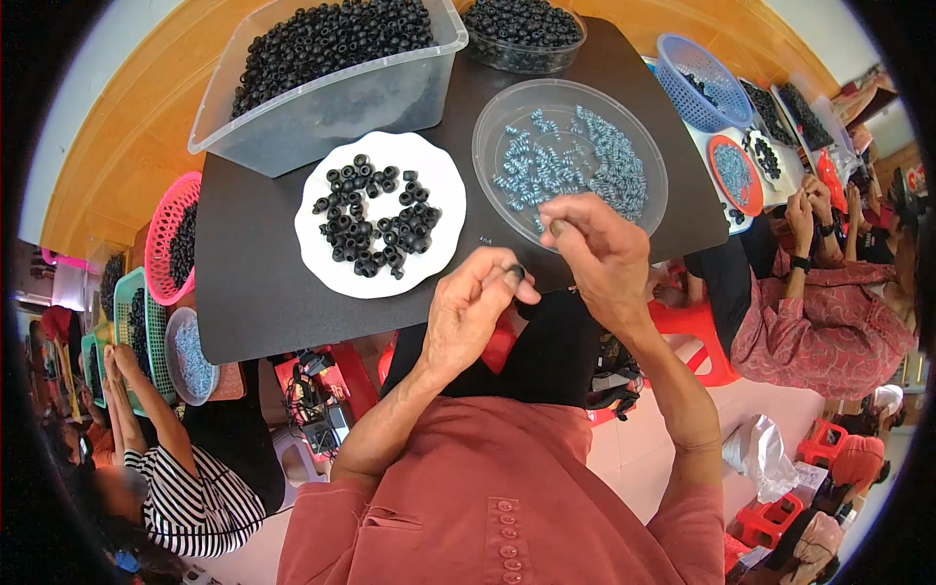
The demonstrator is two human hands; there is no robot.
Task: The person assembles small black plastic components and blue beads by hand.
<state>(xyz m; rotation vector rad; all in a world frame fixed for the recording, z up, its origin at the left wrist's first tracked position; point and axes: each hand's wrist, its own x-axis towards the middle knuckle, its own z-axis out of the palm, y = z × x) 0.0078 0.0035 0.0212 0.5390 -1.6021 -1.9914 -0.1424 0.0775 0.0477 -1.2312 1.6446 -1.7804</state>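
Note:
My left hand [478, 302] is closed in a pinch on a small black barrel-shaped plastic piece [518, 273] in front of my lap, just off the table's near edge. Close by on the right, my right hand [606, 255] has its thumb and fingers pressed together at the near rim of a round clear tray [485, 174]. Whatever the right fingertips hold is too small to see. Small bluish metal springs [614, 161] lie spread in that tray. Left of it, a white scalloped plate [322, 261] carries many black barrel-shaped pieces [375, 214].
A big translucent bin [322, 122] and a round clear tub [517, 60], both full of black pieces, stand at the dark table's [239, 312] far side. Co-workers sit left and right beside baskets [697, 83]. Below are a red stool [692, 327] and cables [317, 395].

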